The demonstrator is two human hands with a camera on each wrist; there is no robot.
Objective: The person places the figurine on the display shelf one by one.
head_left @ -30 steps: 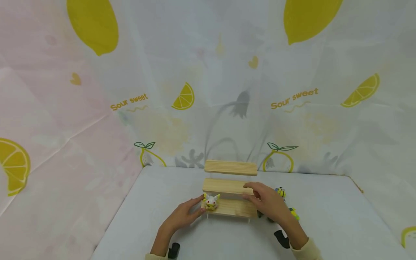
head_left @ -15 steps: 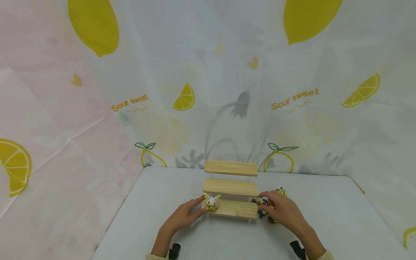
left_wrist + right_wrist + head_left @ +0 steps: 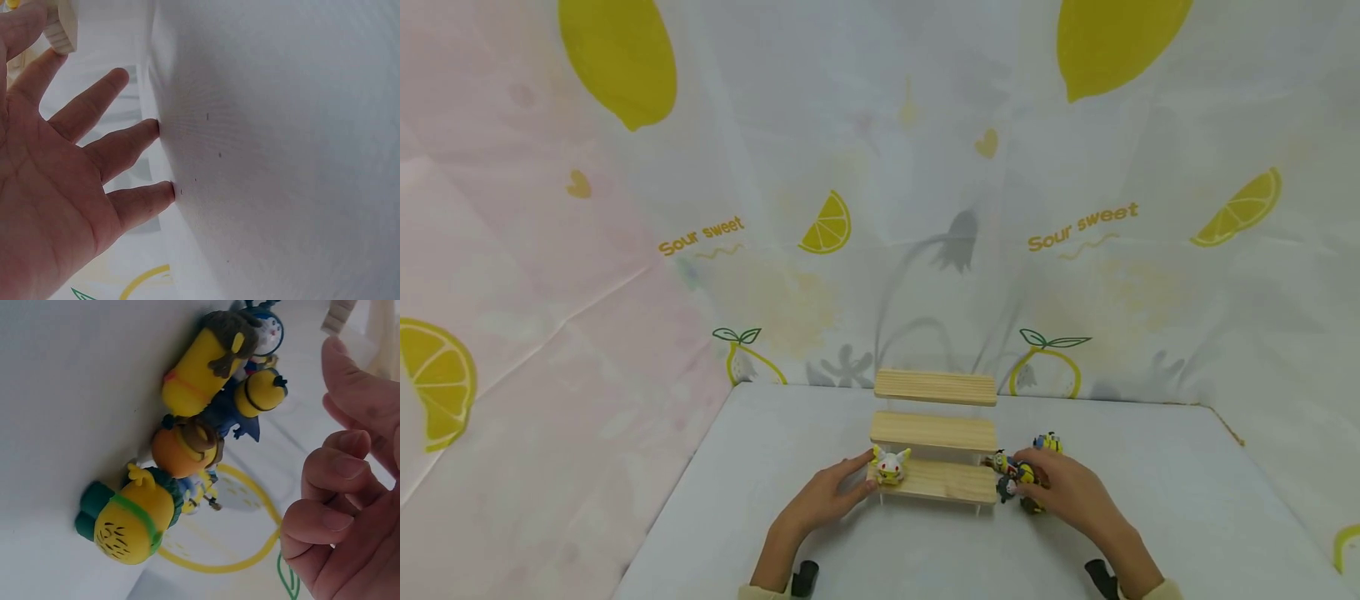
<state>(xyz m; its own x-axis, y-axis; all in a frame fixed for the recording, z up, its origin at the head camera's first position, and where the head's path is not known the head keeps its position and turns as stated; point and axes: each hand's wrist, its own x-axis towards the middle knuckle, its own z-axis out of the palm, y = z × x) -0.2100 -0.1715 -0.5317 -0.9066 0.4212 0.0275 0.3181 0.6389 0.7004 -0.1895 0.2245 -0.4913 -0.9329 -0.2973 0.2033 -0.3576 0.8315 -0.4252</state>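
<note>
My left hand [image 3: 832, 492] rests at the left end of a three-tier wooden shelf [image 3: 951, 481], thumb and index fingertip at the lowest plank's end. In the left wrist view, the other fingers [image 3: 128, 147] are spread and point toward the white surface. A white-and-yellow figurine with long ears [image 3: 891, 468] sits on that plank beside the hand. My right hand [image 3: 1067, 487] reaches over a group of figurines right of the shelf, thumb and index finger apart. Nearest it in the right wrist view is a caped yellow minion figurine [image 3: 261, 394]; the other fingers [image 3: 340, 465] are curled, with nothing seen in them.
The figurine cluster includes a brown-haired minion [image 3: 187, 381], an orange-and-brown figure [image 3: 178, 450] and a green-skirted minion [image 3: 144, 515] lying down. A blue-and-yellow figurine [image 3: 1049, 442] stands behind my right hand. Lemon-print cloth [image 3: 925, 292] hangs behind the white table [image 3: 737, 450].
My right hand has moved from above the shelf's right side rightward to the figurines, and its thumb and index finger have spread. The left hand and the white-and-yellow figurine have stayed put.
</note>
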